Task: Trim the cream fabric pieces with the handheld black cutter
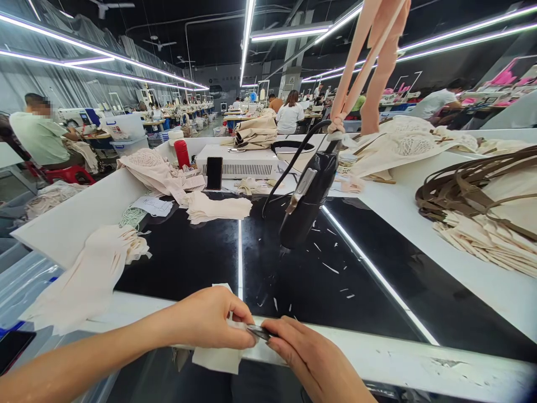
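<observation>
My left hand pinches a cream fabric piece at the near edge of the table, and part of the cloth hangs below that edge. In my right hand is a small pair of dark metal snips, the tips touching the cloth by my left thumb. My right fingers cover most of the handles. Both hands meet over the white table edge. Beyond them lies a glossy black work surface dotted with thin white scraps.
A black handheld tool hangs from peach cloth strips over the black surface. Cream fabric stacks lie left and a flat pile ahead. A phone leans against a white box. Brown straps lie right.
</observation>
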The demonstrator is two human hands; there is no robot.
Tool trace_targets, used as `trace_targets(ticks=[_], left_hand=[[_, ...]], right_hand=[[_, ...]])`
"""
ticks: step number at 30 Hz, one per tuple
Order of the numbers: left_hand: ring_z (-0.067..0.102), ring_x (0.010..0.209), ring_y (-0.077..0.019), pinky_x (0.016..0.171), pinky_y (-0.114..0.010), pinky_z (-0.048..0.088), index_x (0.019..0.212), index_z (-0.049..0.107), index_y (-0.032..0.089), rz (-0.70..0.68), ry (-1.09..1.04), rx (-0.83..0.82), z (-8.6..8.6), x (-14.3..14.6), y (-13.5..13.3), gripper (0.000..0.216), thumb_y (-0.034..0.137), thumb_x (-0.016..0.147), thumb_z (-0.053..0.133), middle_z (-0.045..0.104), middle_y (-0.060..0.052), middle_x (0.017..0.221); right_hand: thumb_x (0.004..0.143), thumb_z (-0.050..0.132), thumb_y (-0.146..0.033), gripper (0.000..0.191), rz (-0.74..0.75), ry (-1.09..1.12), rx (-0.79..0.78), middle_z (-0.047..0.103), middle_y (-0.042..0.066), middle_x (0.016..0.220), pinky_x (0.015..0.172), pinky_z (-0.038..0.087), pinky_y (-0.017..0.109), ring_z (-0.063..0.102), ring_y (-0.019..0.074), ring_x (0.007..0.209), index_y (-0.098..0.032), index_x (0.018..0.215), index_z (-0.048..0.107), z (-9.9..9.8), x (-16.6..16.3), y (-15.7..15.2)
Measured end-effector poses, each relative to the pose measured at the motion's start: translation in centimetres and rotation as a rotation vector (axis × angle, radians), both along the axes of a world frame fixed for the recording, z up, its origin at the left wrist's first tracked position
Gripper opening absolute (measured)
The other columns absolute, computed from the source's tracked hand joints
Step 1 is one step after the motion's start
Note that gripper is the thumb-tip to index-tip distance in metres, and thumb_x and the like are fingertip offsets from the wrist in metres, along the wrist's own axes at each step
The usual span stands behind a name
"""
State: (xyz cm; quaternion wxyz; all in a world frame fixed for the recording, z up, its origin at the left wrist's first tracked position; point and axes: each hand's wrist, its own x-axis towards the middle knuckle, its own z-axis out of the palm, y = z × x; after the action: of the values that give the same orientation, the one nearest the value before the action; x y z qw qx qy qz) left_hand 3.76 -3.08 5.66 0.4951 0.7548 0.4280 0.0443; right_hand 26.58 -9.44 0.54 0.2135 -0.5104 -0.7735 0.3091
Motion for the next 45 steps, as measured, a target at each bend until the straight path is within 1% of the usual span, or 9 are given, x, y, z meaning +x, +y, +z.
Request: trace_targets(ticks=[4,9,12,16,22,28,35,42,45], left_hand=[[0.049,0.069,-0.0136,0.061,-0.024,0.033,0.080,0.078,0.020,-0.006,-0.001,-0.002,-0.15,-0.01,-0.01,0.017,0.034,0.076,0.070,0.056,0.003,0.071],[0.047,0.067,-0.0129,0.060,-0.024,0.031,0.078,0.076,0.020,-0.010,0.012,-0.006,-0.11,0.02,0.00,0.016,0.035,0.077,0.070,0.052,0.004,0.068],[0.048,0.069,-0.0127,0.060,-0.024,0.032,0.081,0.077,0.021,-0.005,0.013,0.001,0.08,-0.04,0.09,0.018,0.038,0.077,0.073,0.055,0.004,0.073],[0.049,0.072,-0.0124,0.059,-0.023,0.032,0.084,0.078,0.021,0.006,0.000,-0.001,0.24,-0.21,0.30,0.024,0.044,0.076,0.077,0.058,0.005,0.078],[0.047,0.067,-0.0121,0.059,-0.024,0.030,0.082,0.077,0.020,0.005,0.004,-0.027,-0.06,-0.26,0.34,0.022,0.042,0.079,0.073,0.055,0.005,0.070],[0.048,0.068,-0.0125,0.062,-0.024,0.032,0.078,0.075,0.020,-0.012,-0.005,0.002,-0.12,-0.29,0.29,0.019,0.038,0.078,0.072,0.055,0.004,0.071],[0.047,0.066,-0.0126,0.058,-0.025,0.030,0.074,0.072,0.019,-0.013,-0.001,0.004,0.00,-0.14,0.15,0.015,0.033,0.077,0.070,0.051,0.004,0.066],[0.051,0.070,-0.0140,0.062,-0.024,0.033,0.074,0.073,0.020,-0.018,0.006,0.045,-0.12,-0.14,-0.06,0.014,0.034,0.078,0.070,0.055,0.004,0.068],[0.051,0.071,-0.0145,0.061,-0.024,0.032,0.072,0.072,0.020,-0.024,0.013,0.052,-0.03,-0.13,-0.16,0.015,0.034,0.078,0.069,0.054,0.003,0.066]], right_hand=[[0.108,0.038,-0.047,0.038,-0.011,-0.009,-0.013,0.075,0.001,0.100,0.077,0.054,0.028,0.073,0.0191,0.088,-0.036,0.122,0.072,-0.01,-0.02,0.08],[0.108,0.039,-0.045,0.037,-0.014,0.008,-0.015,0.076,0.001,0.098,0.077,0.054,0.028,0.073,0.0193,0.087,-0.033,0.115,0.074,-0.13,-0.17,0.12],[0.108,0.040,-0.045,0.037,-0.038,0.020,-0.017,0.076,0.000,0.098,0.077,0.054,0.028,0.073,0.0191,0.087,-0.034,0.113,0.074,-0.17,-0.13,0.09],[0.107,0.039,-0.049,0.039,-0.064,0.050,-0.021,0.077,0.002,0.102,0.078,0.056,0.028,0.075,0.0202,0.090,-0.034,0.117,0.074,-0.21,0.17,0.04],[0.107,0.037,-0.053,0.044,-0.061,0.072,-0.027,0.077,0.004,0.103,0.079,0.056,0.029,0.074,0.0215,0.091,-0.031,0.117,0.075,-0.21,0.23,-0.14],[0.106,0.037,-0.056,0.047,-0.037,0.091,-0.030,0.076,0.005,0.100,0.077,0.055,0.030,0.073,0.0217,0.089,-0.030,0.117,0.074,-0.16,0.11,-0.22],[0.106,0.034,-0.059,0.050,-0.024,0.103,0.003,0.077,0.006,0.102,0.079,0.056,0.029,0.074,0.0219,0.090,-0.030,0.119,0.073,-0.59,-0.04,-0.19],[0.105,0.036,-0.060,0.051,-0.032,0.111,-0.046,0.078,0.006,0.104,0.080,0.055,0.030,0.074,0.0227,0.093,-0.029,0.114,0.075,-0.08,-0.29,-0.15],[0.105,0.037,-0.060,0.051,-0.036,0.129,-0.056,0.078,0.006,0.103,0.080,0.055,0.030,0.074,0.0227,0.092,-0.028,0.112,0.076,0.02,-0.34,-0.13]])
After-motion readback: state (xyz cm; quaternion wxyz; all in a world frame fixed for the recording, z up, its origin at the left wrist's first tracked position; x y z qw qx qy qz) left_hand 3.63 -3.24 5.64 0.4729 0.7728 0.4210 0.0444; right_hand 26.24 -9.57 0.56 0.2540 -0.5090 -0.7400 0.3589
